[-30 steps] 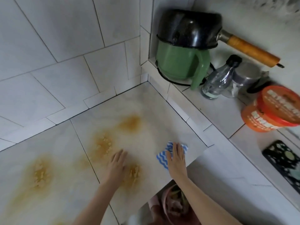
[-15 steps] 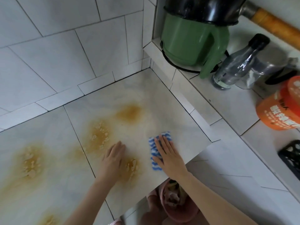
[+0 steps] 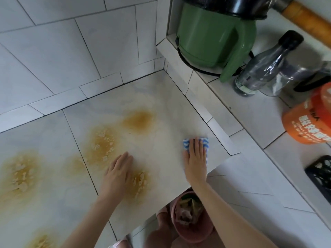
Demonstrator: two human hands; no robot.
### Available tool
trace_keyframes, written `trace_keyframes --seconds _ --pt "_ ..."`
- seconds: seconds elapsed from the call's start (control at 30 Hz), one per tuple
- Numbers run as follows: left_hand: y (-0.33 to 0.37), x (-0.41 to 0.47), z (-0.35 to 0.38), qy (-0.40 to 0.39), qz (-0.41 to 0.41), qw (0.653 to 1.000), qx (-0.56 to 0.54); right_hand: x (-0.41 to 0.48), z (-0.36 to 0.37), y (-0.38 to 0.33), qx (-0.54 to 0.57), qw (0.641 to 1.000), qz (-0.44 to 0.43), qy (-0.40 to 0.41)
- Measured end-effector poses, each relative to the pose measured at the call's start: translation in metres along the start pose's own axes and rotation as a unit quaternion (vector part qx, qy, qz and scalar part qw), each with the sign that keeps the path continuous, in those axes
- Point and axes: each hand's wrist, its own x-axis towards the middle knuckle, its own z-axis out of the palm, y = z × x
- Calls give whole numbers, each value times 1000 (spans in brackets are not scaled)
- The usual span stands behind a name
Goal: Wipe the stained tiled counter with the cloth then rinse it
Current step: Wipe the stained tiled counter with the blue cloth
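counter point(image 3: 161, 104): I am logging yellow-brown stains point(image 3: 103, 142) sitting unwiped, left of cloth point(image 3: 205, 143) | left hand point(image 3: 118, 170): resting flat, fingers together, beside a stain | right hand point(image 3: 196, 158): pressing straight, closed fingers onto cloth near right edge | I am recommending firm overlapping strokes leftward

Cloth point(image 3: 205, 144), right hand point(image 3: 196, 158) farther right.

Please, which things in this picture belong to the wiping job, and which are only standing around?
Job: cloth under the right hand; stained counter; yellow-brown stains; left hand flat on the counter.
Standing around: green jug; clear bottle; orange tub; black pan; pink bucket below.
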Motion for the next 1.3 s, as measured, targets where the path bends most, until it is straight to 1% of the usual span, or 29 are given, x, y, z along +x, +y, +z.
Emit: trace_keyframes --seconds 0.03,0.07,0.1,0.2,0.27,0.33,0.37,0.47,0.5,0.53,0.6,0.67,0.7,0.73,0.83,0.9,0.97,1.0,1.1,1.17,1.23,1.3 --pt "0 0 0 0 -3 1000 0 -4 4 -6 14 1000 14 8" --pt "-1 0 1 2 -4 1000 1 -8 6 -12 3 1000 3 20" --pt "-1 0 2 3 -2 1000 2 -16 9 -20 -9 999 -36 29" --pt "-1 0 2 4 -3 1000 -4 -46 21 -34 -21 983 -181 -22" --pt "0 0 3 5 -6 1000 -11 -52 20 -28 -32 971 -234 -40" --pt "0 0 3 7 -9 1000 -16 -39 17 -7 -68 965 -251 -44" --pt "1 -1 2 9 -11 1000 -19 -28 14 8 -80 969 -230 -43" --pt "3 -1 0 17 -7 999 -28 10 7 67 -88 993 -74 -24" --pt "3 -1 0 16 -8 999 -29 19 6 84 -100 994 -32 -23" --pt "3 -1 0 12 -9 999 -29 23 6 93 -115 993 -7 -24" --pt "2 -2 1 8 -9 999 -29 25 7 85 -119 993 23 -2" --pt "2 -2 2 10 -10 999 -30 16 7 48 -84 994 48 41" --pt "2 -2 1 11 -10 999 -29 10 9 25 -66 996 30 56" --pt "3 -2 1 13 -8 1000 -27 3 14 2 -45 997 -11 61" --pt "1 -1 1 3 -7 1000 -26 -27 29 -56 -1 987 -161 6" --pt "-1 0 0 -1 -4 1000 -21 -35 32 -63 -10 972 -235 -31" --pt "-4 0 1 -1 0 1000 -14 -20 28 -44 -41 955 -291 -47" --pt "-5 0 1 2 1 1000 -11 -6 23 -31 -48 957 -281 -52" --pt "-3 -2 1 14 1 1000 -3 46 6 17 -39 987 -154 -12" --pt "-2 -2 2 18 6 1000 -1 72 -4 38 -57 993 -102 -5" --pt "-4 -1 3 20 9 1000 4 89 -5 35 -65 996 -65 6" --pt "-5 1 2 22 12 1000 7 98 -1 6 -30 999 -16 23"
